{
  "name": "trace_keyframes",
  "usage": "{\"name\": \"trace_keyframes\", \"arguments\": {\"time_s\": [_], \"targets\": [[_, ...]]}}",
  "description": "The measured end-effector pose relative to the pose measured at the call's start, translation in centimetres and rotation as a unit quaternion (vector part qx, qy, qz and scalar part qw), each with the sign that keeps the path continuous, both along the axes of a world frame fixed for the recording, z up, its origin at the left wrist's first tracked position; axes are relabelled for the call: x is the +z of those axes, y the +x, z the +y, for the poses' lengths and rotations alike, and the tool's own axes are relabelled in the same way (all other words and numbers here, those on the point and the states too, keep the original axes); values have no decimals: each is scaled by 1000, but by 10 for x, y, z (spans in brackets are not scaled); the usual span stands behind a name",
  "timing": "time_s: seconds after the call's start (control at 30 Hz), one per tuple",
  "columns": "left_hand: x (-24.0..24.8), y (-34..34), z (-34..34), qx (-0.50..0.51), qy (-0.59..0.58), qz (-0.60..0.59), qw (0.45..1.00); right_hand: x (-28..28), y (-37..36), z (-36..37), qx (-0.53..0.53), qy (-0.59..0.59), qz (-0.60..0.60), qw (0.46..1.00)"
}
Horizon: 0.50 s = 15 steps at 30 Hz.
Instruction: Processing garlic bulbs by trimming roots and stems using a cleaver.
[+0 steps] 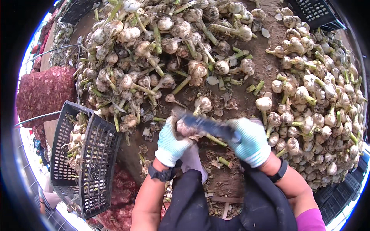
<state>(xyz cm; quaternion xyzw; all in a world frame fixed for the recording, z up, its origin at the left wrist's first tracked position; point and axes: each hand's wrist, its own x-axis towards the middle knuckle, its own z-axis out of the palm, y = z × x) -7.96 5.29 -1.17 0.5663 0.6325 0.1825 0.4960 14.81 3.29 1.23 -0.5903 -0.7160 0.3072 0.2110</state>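
My left hand (170,142), in a pale green and white glove, is closed around a garlic bulb (185,129) low in the middle. My right hand (249,142), gloved the same way, grips a long dark tool (210,126). Motion smears the tool, so I cannot tell its exact kind. Its far end reaches across the bulb in front of my left hand. Just beyond the tool lies another garlic bulb (203,104) with a cut stalk. Under and between my hands, cut stalk pieces (216,140) and dry skins are strewn about.
A large heap of garlic with stalks (135,73) spreads ahead and left. Another garlic pile (308,111) lies at right. A black plastic crate (86,154) holding garlic tilts at lower left, near a red mesh sack (46,92). Another black crate (318,13) stands far right.
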Motion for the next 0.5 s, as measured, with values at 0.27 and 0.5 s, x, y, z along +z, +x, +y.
{"name": "trace_keyframes", "arguments": {"time_s": [0.27,0.5], "targets": [[27,45,-1,136,-64,-243,958,11,-2,-9,116,75,-49,989],[36,57,-6,124,-94,-261,953,-10,11,-10,69,93,37,993]]}}
